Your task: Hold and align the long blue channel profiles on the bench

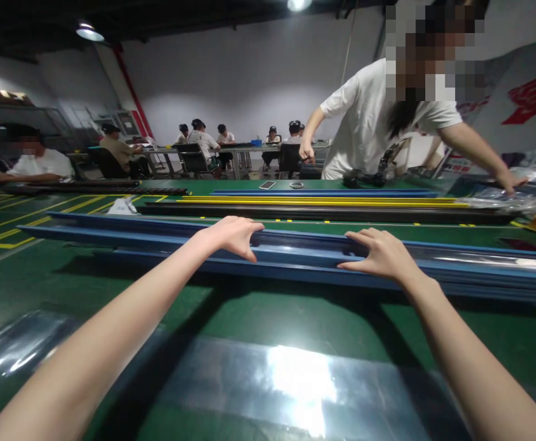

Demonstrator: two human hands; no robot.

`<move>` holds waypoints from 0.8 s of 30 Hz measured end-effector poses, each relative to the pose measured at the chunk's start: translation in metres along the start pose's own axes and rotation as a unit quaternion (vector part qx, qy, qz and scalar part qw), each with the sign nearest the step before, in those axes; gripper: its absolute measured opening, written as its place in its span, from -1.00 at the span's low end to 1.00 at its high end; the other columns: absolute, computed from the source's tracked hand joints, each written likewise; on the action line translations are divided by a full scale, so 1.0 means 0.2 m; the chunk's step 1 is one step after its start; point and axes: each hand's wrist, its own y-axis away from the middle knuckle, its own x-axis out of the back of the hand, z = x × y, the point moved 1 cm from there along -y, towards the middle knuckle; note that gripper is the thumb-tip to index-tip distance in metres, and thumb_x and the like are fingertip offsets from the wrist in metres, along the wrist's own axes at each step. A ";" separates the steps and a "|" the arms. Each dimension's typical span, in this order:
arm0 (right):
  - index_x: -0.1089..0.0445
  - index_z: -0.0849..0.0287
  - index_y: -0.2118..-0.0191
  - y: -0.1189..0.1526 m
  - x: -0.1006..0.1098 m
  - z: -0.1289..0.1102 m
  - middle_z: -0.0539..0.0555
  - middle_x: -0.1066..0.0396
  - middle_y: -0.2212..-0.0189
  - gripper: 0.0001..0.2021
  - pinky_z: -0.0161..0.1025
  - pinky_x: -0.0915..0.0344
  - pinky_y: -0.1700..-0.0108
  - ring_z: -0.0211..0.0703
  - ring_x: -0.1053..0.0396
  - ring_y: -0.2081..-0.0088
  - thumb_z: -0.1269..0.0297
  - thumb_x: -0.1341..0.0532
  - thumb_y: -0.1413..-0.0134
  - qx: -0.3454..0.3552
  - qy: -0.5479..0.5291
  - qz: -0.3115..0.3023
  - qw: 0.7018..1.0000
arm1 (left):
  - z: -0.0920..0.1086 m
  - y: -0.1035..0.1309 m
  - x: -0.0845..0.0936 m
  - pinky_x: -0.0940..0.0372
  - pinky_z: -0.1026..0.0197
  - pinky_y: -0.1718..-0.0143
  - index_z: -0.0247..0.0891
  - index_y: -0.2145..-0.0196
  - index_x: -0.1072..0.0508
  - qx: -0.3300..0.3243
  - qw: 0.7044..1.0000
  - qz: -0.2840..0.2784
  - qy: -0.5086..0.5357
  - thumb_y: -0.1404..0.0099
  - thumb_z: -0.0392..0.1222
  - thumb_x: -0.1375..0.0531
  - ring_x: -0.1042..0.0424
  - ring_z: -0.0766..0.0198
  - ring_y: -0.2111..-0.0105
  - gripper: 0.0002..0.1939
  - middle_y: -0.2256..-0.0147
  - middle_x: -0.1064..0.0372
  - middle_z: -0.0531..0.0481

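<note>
A long blue channel strip (298, 253) with raised edges lies across the table on top of several similar blue strips. My left hand (237, 236) spans it left of the middle, fingers at the far edge and thumb at the near edge. To the right, my right hand (380, 254) grips the same strip in a like way, thumb towards me. Inside its right part lies a shiny clear film (492, 260). Closer to me, a flat clear plastic sheet (231, 373) reflects the lamp light on the green table (249, 306).
Beyond the blue strips lie black strips (364, 214) and yellow strips (341, 201). A phone (267, 185) and a ring-shaped roll (296, 185) are at the far edge. Across the table a co-worker (364, 116) reaches towards plastic bags (511, 195). Another clear plastic piece (29, 343) lies at left.
</note>
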 end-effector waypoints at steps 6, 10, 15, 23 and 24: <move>-0.37 0.17 0.06 0.21 0.03 -0.18 0.19 -0.42 0.21 -0.34 -0.13 -0.24 0.19 0.02 -0.36 0.22 -0.23 -0.16 0.23 -0.004 -0.003 -0.043 0.999 | 0.10 0.17 -0.15 -0.22 0.18 0.19 -0.15 -0.08 -0.18 -0.029 0.999 -0.024 0.023 0.17 0.27 -0.20 -0.33 0.02 0.09 -0.13 0.02 -0.30 -0.12; -0.37 0.12 0.06 0.32 0.00 -0.28 0.16 -0.42 0.21 -0.33 -0.14 -0.24 0.18 0.00 -0.37 0.24 -0.23 -0.19 0.28 -0.027 -0.018 -0.063 0.997 | 0.13 0.25 -0.26 -0.22 0.17 0.17 -0.14 -0.08 -0.18 -0.036 0.998 -0.031 0.029 0.18 0.27 -0.20 -0.33 0.01 0.07 -0.12 0.01 -0.30 -0.13; -0.36 0.13 0.05 0.40 -0.05 -0.37 0.16 -0.42 0.20 -0.30 -0.15 -0.22 0.16 -0.01 -0.36 0.21 -0.26 -0.18 0.30 -0.041 -0.026 -0.084 0.995 | 0.15 0.31 -0.38 -0.21 0.15 0.13 -0.15 -0.09 -0.17 -0.041 0.998 -0.040 0.034 0.18 0.26 -0.21 -0.30 0.00 0.04 -0.11 -0.01 -0.27 -0.14; -0.34 0.20 0.03 0.40 -0.07 -0.50 0.19 -0.42 0.21 -0.25 -0.15 -0.19 0.13 0.02 -0.35 0.18 -0.29 -0.13 0.27 -0.034 -0.009 -0.114 0.993 | 0.10 0.36 -0.50 -0.18 0.13 0.06 -0.15 -0.11 -0.14 -0.032 0.997 -0.039 0.052 0.19 0.21 -0.23 -0.27 -0.01 0.00 -0.09 -0.04 -0.24 -0.17; -0.34 0.20 0.03 0.40 -0.07 -0.51 0.20 -0.42 0.20 -0.25 -0.15 -0.19 0.13 0.03 -0.35 0.18 -0.29 -0.13 0.27 -0.035 -0.008 -0.119 0.992 | 0.09 0.36 -0.51 -0.18 0.12 0.06 -0.17 -0.12 -0.14 -0.032 0.997 -0.038 0.055 0.19 0.20 -0.23 -0.26 -0.02 0.00 -0.08 -0.04 -0.24 -0.18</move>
